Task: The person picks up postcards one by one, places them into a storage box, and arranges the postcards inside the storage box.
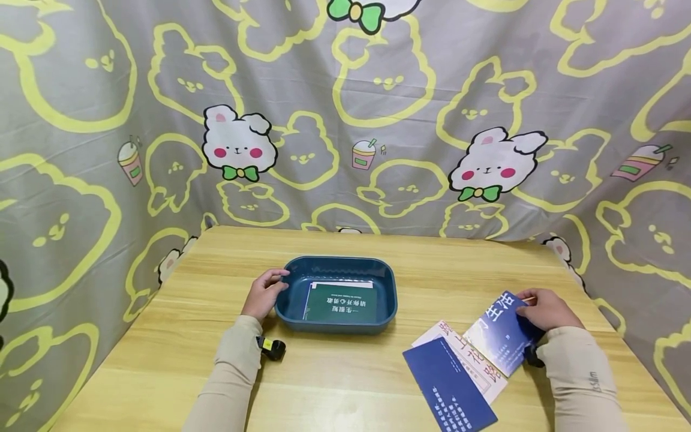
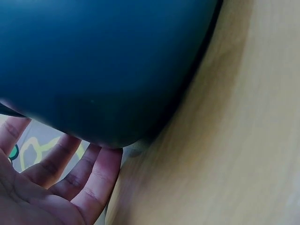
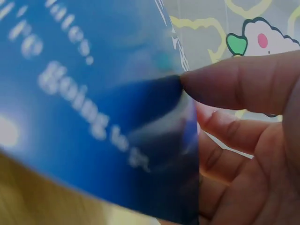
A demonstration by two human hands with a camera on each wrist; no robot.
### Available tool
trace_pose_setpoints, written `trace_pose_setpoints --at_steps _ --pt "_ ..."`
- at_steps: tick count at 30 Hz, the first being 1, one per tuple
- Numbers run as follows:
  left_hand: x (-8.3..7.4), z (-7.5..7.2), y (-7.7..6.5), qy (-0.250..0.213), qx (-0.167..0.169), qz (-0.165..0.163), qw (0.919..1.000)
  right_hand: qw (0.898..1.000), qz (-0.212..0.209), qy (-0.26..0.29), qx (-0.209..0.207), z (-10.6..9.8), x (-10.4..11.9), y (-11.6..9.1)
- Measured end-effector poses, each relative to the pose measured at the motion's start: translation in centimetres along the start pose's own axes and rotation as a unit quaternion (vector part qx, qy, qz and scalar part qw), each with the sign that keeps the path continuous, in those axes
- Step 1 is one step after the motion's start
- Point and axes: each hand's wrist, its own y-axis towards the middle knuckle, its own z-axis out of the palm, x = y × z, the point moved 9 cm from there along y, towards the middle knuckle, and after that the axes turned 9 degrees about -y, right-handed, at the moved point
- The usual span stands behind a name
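Observation:
In the head view my left hand (image 1: 264, 294) is at the left end of a dark teal basin (image 1: 336, 328). Its extended fingers touch the wall and rim, and the left wrist view shows several fingertips against the basin's outer side (image 2: 93, 93). A dark green card (image 1: 342, 305) with white writing lies inside on a paler one. On the right, my right hand (image 1: 547, 309) pinches a blue postcard (image 1: 507, 333) by its edge, thumb on its face. That glossy blue postcard (image 3: 93, 117), with blurred white lettering, bends slightly in the right wrist view.
A pinkish card (image 1: 488, 384) with red characters and a dark blue card (image 1: 450, 384) overlap on the wooden table (image 1: 345, 384), partly under the held postcard. A grey curtain (image 1: 302, 78) with cartoon rabbits encloses the back and sides.

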Motion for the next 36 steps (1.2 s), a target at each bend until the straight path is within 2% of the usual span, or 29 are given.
trace_pose_setpoints --at_steps 9,17,25,36 --pt "0.1 0.0 0.0 -0.004 0.000 -0.003 1.0000 0.999 -0.013 0.000 -0.036 -2.1 -0.2 -0.2" --pt "-0.1 0.0 -0.1 -0.003 0.000 -0.003 1.0000 0.999 0.006 0.030 -0.044 -2.8 0.3 -0.3" --pt "-0.1 0.1 -0.1 -0.003 0.000 -0.004 1.0000 0.997 0.013 0.052 -0.055 -3.2 1.5 -0.5" --pt "-0.1 0.1 -0.2 -0.005 -0.004 -0.004 1.0000 0.994 0.000 0.080 -0.080 -3.0 4.1 -0.1"
